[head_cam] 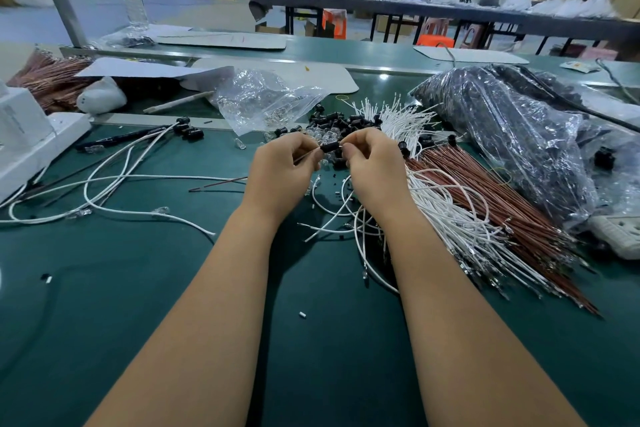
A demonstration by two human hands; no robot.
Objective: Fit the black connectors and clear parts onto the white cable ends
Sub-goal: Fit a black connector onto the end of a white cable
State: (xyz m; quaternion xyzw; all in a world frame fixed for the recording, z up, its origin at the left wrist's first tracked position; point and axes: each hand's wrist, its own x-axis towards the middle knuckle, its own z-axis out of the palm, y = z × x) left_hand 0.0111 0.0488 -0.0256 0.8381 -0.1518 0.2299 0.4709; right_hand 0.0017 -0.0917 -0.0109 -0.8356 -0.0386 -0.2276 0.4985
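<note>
A black connector [329, 147] is pinched between the fingertips of the left hand [282, 170] and the right hand [372, 166], above the green surface [138, 288]; a thin cable end is also held in the left. The part is judged light, rigid and small, best gripped by its barrel. The white cables [450, 218], limp, should be held near the tip.

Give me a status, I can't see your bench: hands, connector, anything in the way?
Left hand and right hand both pinch one black connector, held above the mat. Thin cable runs out left. Loose black connectors just behind, nothing blocking.
</note>
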